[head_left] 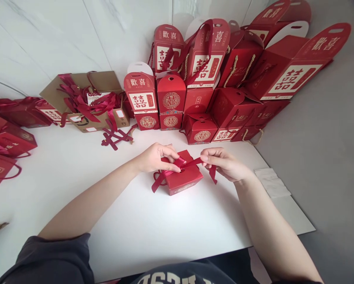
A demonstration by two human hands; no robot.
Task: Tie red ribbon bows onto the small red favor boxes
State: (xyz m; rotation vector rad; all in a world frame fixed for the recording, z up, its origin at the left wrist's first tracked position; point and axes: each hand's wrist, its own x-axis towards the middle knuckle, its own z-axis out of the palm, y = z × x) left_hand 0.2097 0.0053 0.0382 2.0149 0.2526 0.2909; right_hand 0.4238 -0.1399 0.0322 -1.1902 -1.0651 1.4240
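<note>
A small red gift box [184, 179] with gold print on its side sits on the white table in front of me. Across its top runs a red ribbon [157, 184], one tail hanging off the left side. My left hand [162, 157] rests at the box top, thumb and fingers pinched on the ribbon near the middle. To the right of the box, my right hand [222, 162] pinches the other stretch of ribbon and holds it taut, its loose end dangling below the fingers. Red cord shows at the box's left side.
Red gift boxes [200, 136] stand stacked along the back wall, several high. An open cardboard box [100, 125] holds loose red ribbons. Dark red cut-out pieces [117, 138] lie before it. More red boxes [14, 136] stand at left; white tissues [272, 182] lie at right.
</note>
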